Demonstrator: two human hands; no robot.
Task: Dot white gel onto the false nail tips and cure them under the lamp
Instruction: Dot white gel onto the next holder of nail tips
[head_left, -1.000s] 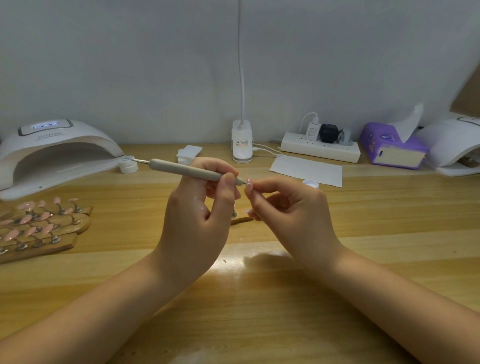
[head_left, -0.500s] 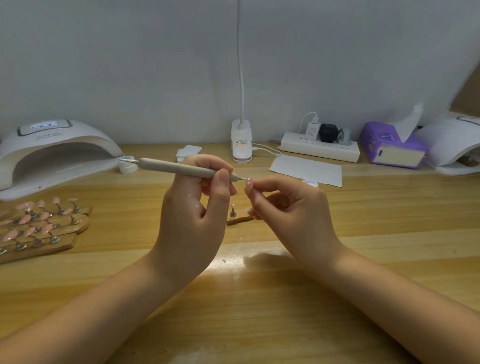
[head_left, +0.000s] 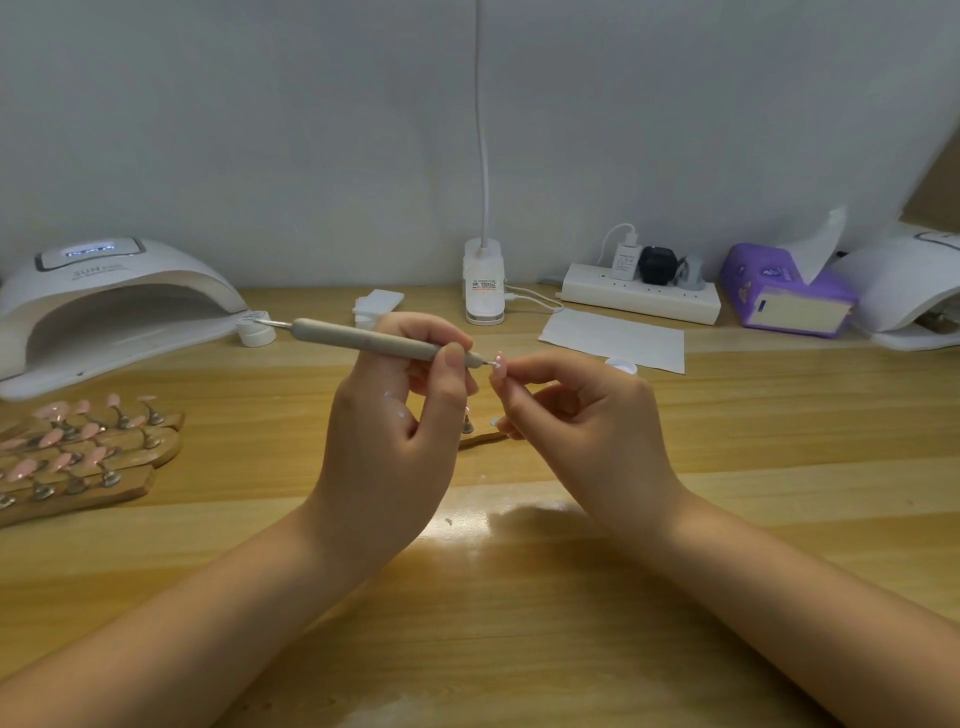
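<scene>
Where the wooden table (head_left: 519, 649) fills the lower two thirds of the frame, a white curing lamp (head_left: 104, 312) stands at the far left with its opening facing the centre and its display lit. A second white lamp (head_left: 914, 291) is partly cut off at the right edge. Along the back edge, from centre to right, sit a white clip-lamp base (head_left: 483, 283), a white power strip (head_left: 639, 299) with plugs in it, and a purple tissue pack (head_left: 784, 293). A sheet of white paper (head_left: 613, 340) lies in front of the power strip. At the left, below the curing lamp, wooden holder strips (head_left: 78, 462) carry rows of pink false nail tips (head_left: 57, 434) on small metal stands.

At frame centre the left hand (head_left: 384, 447) pinches a grey dotting pen (head_left: 379, 340) between thumb and fingers, with the shaft pointing toward the upper left and the tip toward the right. The right hand (head_left: 587, 426) pinches one false nail tip (head_left: 498, 364) between thumb and forefinger, its remaining fingers curled (whether it sits on a stand cannot be told). The pen's point meets this nail tip. A small white gel pot (head_left: 255, 332) stands beside the left lamp, behind the pen's rear end.
</scene>
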